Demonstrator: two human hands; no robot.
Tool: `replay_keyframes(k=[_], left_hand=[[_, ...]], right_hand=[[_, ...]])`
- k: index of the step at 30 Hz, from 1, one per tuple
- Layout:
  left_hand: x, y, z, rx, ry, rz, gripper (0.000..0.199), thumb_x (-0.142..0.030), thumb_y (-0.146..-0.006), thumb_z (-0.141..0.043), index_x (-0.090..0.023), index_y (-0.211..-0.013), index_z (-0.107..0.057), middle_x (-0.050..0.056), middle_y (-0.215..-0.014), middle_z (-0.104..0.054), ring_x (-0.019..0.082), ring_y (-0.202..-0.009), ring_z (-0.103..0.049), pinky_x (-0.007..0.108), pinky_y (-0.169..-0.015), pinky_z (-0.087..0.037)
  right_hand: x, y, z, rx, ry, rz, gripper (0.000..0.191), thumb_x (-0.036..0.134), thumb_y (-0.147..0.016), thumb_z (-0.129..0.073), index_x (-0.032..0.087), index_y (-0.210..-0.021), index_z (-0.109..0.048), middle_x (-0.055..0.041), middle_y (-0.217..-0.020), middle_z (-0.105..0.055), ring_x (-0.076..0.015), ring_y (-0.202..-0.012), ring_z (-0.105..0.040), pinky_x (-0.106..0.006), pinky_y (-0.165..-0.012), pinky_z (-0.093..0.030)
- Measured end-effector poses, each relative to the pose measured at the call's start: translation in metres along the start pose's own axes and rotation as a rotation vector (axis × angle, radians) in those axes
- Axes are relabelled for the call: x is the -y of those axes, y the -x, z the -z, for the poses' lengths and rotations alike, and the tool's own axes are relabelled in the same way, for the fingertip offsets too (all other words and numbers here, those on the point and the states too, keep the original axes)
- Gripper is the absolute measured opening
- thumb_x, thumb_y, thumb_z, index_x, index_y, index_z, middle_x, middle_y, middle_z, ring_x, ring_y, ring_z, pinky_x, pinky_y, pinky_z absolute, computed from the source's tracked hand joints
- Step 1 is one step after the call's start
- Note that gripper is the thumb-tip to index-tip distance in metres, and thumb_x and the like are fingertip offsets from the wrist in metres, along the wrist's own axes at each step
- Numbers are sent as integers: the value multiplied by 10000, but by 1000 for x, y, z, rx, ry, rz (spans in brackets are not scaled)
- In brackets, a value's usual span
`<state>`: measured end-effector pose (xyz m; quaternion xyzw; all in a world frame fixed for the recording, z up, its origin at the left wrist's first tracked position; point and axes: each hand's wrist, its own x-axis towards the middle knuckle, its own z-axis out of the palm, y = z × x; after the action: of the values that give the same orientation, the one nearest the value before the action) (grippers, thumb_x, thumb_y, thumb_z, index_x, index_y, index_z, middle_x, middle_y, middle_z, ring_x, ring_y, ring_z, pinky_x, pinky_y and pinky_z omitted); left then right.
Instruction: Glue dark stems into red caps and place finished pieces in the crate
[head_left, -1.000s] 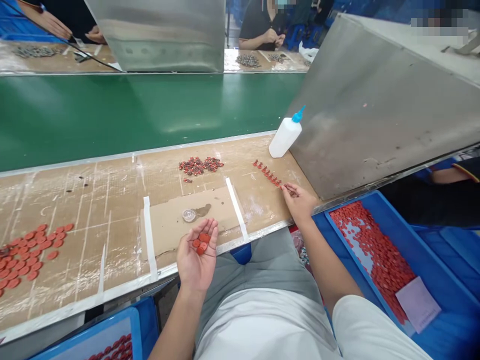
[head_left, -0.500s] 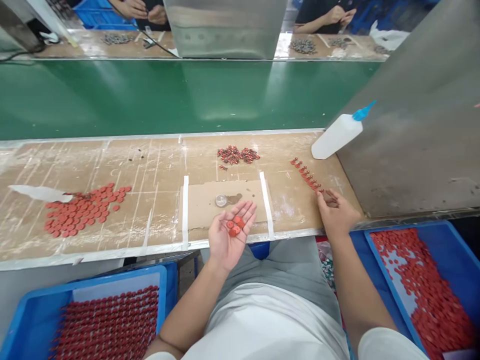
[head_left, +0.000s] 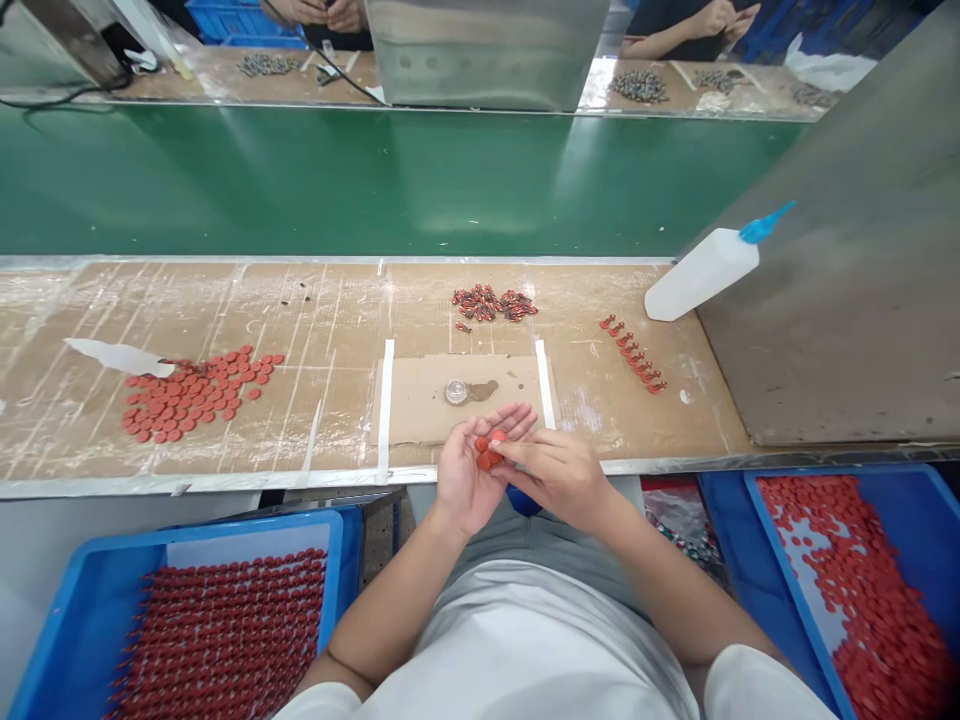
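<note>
My left hand [head_left: 466, 485] is palm up above the front edge of the table, fingers stretched out, with several small round red discs [head_left: 484, 458] lying in its palm. Over that palm is my right hand [head_left: 562, 475], its thumb and fingertips closed on a red disc [head_left: 498, 437]. Beyond the hands, a small round clear dish [head_left: 455, 392] sits on a taped cardboard sheet [head_left: 420, 420], next to a wet-looking dark patch. To the right runs a slanted row of red discs with small pin-like pieces [head_left: 634, 354]. Farther back lies a pile of small red-and-dark metal pieces [head_left: 491, 303].
Loose red discs [head_left: 195, 395] and a white pointed strip [head_left: 120, 356] lie left. A white bottle with a blue nozzle [head_left: 701, 275] leans against the metal panel [head_left: 847, 300]. Blue trays of red parts stand below left [head_left: 64, 620] and right [head_left: 919, 500]. Another person's hands [head_left: 724, 20] work beyond the green panel.
My right hand has left the near end of the slanted row and come over to my left palm, where it pinches a disc. The camera view has shifted slightly.
</note>
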<state>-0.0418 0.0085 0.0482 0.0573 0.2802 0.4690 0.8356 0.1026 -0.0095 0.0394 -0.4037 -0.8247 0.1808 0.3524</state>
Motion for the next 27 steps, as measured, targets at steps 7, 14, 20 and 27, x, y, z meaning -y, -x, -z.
replay_keyframes(k=[7,14,20,27], left_hand=[[2,0,9,5,19,35,360,-339,-855,-489,-89,-1006,-700,156,-1151,-673,257,-1173,-576,341,-1041,-403],[9,6,18,-100,17,37,188,-268,-817,-645,-135,-930,-715,65,-945,-721,128,-870,-655,231,-783,-514],[7,8,29,-115,-23,-4,204,-216,-764,-722,-156,-959,-718,49,-958,-721,109,-848,-653,200,-762,-513],[-12,9,43,-154,37,-102,185,-183,-787,-697,-152,-969,-707,40,-918,-710,96,-834,-659,179,-777,-527]], right_hand=[[0,-6,-1,-83,-71,-13,264,237,-813,-673,263,-1076,-670,-15,-902,-746,-132,-752,-692,-267,-716,-570],[-13,10,0,-196,212,9,375,214,-811,-676,305,-1173,-635,-9,-926,-748,-124,-645,-679,-255,-631,-545],[-19,5,-8,-78,264,89,387,202,-851,-622,297,-1226,-609,-21,-957,-742,-125,-699,-676,-250,-619,-523],[-15,-46,1,-18,72,88,314,310,-819,-657,268,-1129,-665,5,-777,-733,-115,-642,-646,-242,-638,-506]])
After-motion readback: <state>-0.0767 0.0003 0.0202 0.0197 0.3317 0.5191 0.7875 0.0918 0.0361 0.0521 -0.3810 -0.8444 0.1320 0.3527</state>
